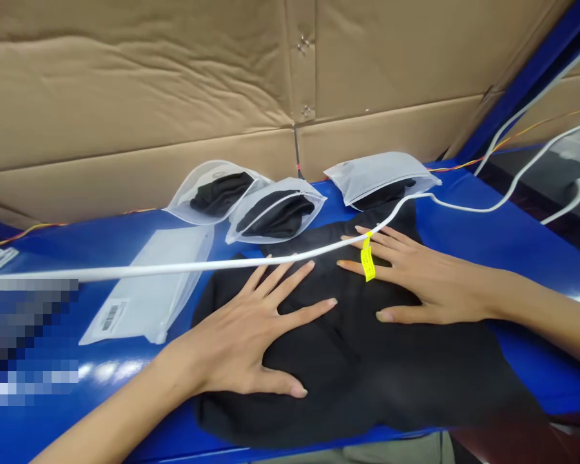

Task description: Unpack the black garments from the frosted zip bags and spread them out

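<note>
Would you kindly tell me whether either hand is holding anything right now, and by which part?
Nothing is gripped: the left hand and the right hand both lie flat, fingers spread, on top of the black garment.

White cable (174, 267) spans low over garment (367, 367); bags (275, 209) block rear; table (488, 238) free rt.

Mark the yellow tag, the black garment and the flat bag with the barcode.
yellow tag (367, 261): head view, middle of the strip.
black garment (367, 367): head view, bare fabric near the front edge.
flat bag (149, 283): head view, its centre panel.
</note>
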Motion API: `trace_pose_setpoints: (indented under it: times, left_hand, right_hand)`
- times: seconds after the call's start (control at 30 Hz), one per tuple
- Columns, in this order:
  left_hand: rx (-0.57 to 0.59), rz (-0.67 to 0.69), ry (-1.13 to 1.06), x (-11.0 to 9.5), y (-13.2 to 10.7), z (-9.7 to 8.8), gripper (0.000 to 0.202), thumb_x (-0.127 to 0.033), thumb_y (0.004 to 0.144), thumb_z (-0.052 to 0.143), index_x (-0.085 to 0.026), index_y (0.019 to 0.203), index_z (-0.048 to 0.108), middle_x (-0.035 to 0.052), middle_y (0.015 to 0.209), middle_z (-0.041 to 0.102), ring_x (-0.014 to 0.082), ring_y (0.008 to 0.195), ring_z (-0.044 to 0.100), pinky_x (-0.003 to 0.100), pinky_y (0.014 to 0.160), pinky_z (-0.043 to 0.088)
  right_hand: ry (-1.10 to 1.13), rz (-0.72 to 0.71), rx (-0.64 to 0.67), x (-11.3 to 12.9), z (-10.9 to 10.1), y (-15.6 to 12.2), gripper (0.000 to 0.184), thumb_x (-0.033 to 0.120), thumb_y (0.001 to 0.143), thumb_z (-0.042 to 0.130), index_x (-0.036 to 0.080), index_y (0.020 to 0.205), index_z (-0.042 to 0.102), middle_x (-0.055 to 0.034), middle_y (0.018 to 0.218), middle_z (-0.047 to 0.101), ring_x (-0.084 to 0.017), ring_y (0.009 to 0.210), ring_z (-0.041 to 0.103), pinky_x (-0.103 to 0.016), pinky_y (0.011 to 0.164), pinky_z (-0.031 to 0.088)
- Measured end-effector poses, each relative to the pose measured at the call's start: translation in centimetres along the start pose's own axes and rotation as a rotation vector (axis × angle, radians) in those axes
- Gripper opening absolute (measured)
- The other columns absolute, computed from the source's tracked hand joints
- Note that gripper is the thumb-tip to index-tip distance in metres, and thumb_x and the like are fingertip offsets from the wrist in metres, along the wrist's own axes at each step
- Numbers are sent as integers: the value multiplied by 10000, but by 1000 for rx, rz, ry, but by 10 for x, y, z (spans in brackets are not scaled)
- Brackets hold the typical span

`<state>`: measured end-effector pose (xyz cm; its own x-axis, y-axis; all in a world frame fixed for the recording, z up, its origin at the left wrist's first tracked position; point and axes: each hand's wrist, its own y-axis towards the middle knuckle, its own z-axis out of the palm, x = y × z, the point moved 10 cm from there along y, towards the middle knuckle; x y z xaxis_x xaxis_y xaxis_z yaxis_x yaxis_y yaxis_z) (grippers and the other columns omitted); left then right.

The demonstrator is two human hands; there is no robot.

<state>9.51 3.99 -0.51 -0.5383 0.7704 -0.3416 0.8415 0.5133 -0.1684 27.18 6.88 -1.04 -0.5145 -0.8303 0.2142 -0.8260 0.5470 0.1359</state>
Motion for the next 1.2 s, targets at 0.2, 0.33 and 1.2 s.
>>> trace_pose_setpoints:
  times: [0.2,0.33,1.2]
  left_hand:
    - [-21,11,15,0,-1,-2,1045,-813,818,746,-429,1691,320,138,1815,168,524,1654,138,810,1262,188]
    - [18,13,8,1,-3,-1,1033,-814,842,718,-437,1700,284,147,1817,137,521,1656,134,824,1251,179]
    - [-495,-525,423,108,-30,-54,592,-356,1112,341,-201,1683,370,175,1720,426,377,1594,409,666,1290,291]
  right_hand:
    - [-70,8,-104,28,-4,3,565,421,1082,517,266,1625,509,-173,1641,530,-434,1570,418,-770,1263,297]
    - [-25,66,-52,17,9,-1,758,574,1044,582,357,1711,296,-142,1768,300,-498,1627,223,-871,1203,250]
    - [-41,70,6,12,11,-3,763,608,1065,536,360,1723,241,-128,1789,259,-484,1639,180,-829,1236,246]
